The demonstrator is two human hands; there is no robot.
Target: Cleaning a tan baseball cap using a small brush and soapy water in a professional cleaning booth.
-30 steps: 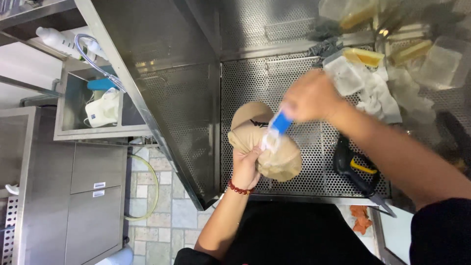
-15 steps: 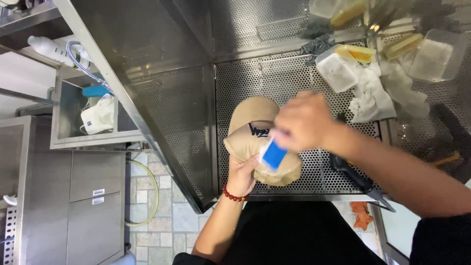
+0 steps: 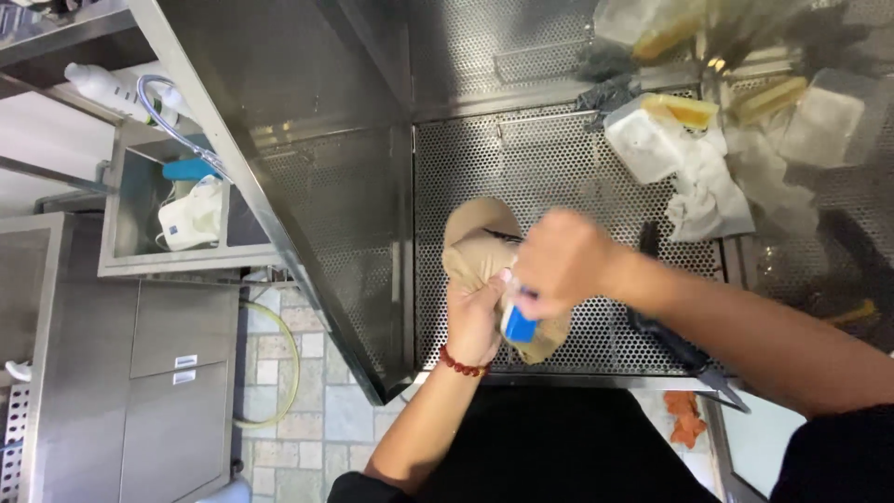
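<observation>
A tan cap (image 3: 477, 235) is held over the perforated steel tray (image 3: 559, 168). My left hand (image 3: 475, 317) grips the cap's lower part from below; a red bead bracelet sits on that wrist. My right hand (image 3: 561, 261) is closed around a small blue brush (image 3: 519, 326), pressed against the cap just right of my left hand. Most of the cap's near side is hidden behind both hands.
White sponges and crumpled cloths (image 3: 694, 158) lie at the back right of the tray. A black-handled knife (image 3: 684, 345) rests at the right. A steel shelf with a white bottle (image 3: 191, 214) stands left, above a tiled floor (image 3: 307, 410) and a hose.
My right hand has moved down and toward me with the blue brush, from above the cap to its lower edge. The left hand keeps its grip on the cap.
</observation>
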